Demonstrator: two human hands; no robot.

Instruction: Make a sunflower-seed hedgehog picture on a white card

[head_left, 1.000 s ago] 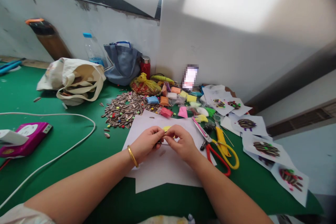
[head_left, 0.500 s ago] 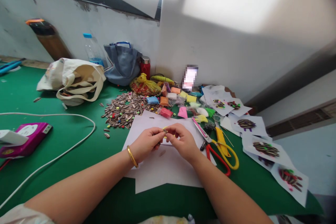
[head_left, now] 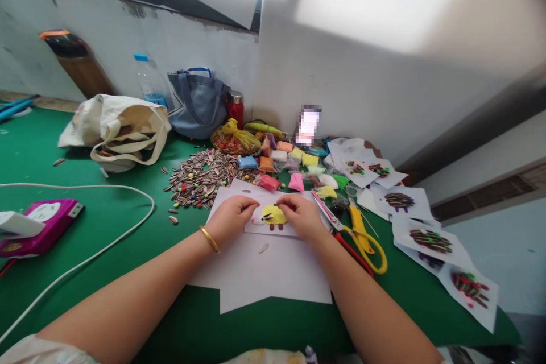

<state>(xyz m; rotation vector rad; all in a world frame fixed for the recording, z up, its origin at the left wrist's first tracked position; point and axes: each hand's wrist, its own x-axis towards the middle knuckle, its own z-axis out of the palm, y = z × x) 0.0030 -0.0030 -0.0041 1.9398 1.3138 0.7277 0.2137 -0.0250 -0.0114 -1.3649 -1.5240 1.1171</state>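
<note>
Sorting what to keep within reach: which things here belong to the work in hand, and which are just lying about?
Likely part of the work:
yellow shape
white sheets beneath it
seed pile
coloured packets

Seemingly just lying about:
cream bag
blue bag
magenta box
red flask

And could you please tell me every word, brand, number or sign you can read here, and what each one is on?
There is no text that I can read.
Purple box: its white label is too blurred to read.
Water bottle: its blue label is too small to read.
Phone: the screen is pixelated, so nothing on it can be read.
</note>
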